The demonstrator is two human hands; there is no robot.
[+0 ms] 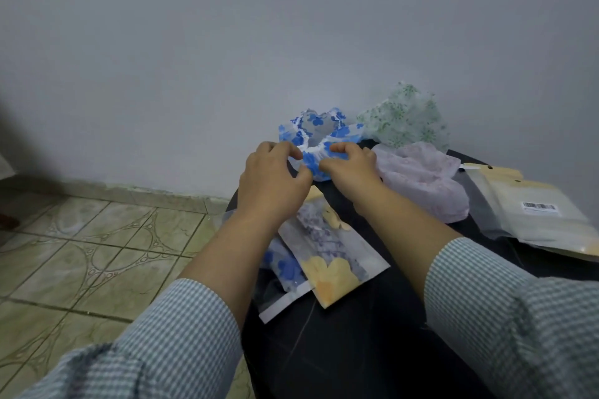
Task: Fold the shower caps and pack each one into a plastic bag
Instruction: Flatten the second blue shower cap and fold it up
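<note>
Wall (291, 26): pale grey, plain, fills the upper half of the view.

Tiled floor (81, 253): greenish patterned tiles, to the left of the table.

Black table (356, 350): dark surface, running from the near edge up to the wall.

Sleeves: checked blue-white, both pushed up the forearms; both arms reach forward and converge at the far end of the table.

Empty plastic bags (525, 210): stacked at the right edge, cream headers, one with a barcode label.

Packed bags (327, 256): two, overlapping, between the forearms; one shows purple print and yellow flowers, the other a blue print.

Green-print shower cap (405, 116): crumpled against the wall, far right.

Pink shower cap (424, 175): just beside the right hand.

Blue-flowered shower cap (317, 133): at the far table edge near the wall, bunched, frilled rim upward, held by both hands.

Left hand (272, 181): back up, fingers curled, thumb and forefinger pinching the cap's white rim.

Right hand (350, 168): back up, fingers bent, pinching the same rim opposite.
</note>
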